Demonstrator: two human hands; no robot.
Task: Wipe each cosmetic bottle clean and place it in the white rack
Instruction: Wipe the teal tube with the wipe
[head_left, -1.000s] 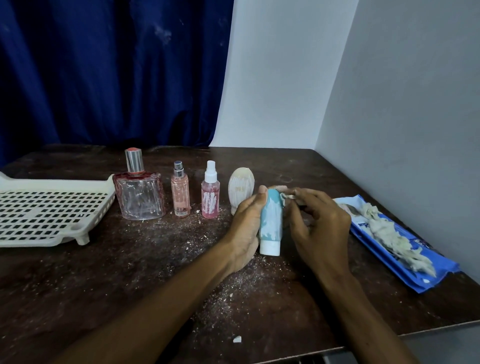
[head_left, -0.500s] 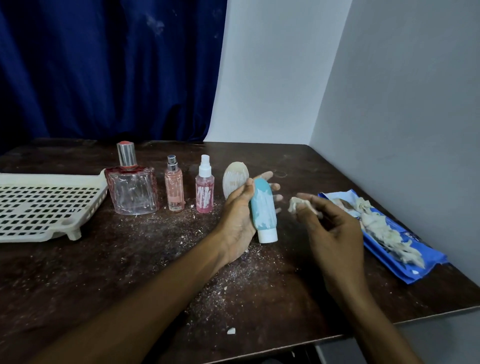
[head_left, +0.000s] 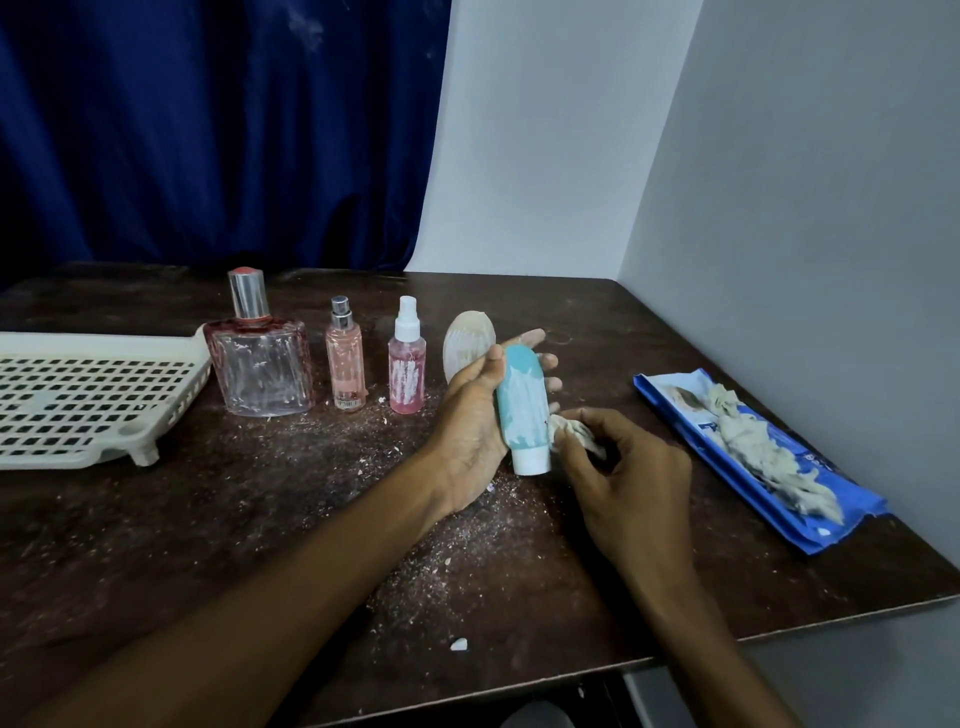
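Centre frame, the left hand (head_left: 470, 415) clamps a teal plastic tube with a white cap (head_left: 522, 410) between thumb and outstretched fingers, cap downward, above the dark wooden counter (head_left: 208, 545). The right hand (head_left: 634, 488) pinches a crumpled white wipe (head_left: 571, 428) against the tube near its cap. A hard rub could slip the tube from that light hold, toppling the pale shell-shaped bottle (head_left: 467, 345) just behind. The white slatted plastic rack (head_left: 78, 400) sits at the left edge. The route there passes in front of a row of three pink-tinted bottles (head_left: 345, 358), over crumb-dusted counter.
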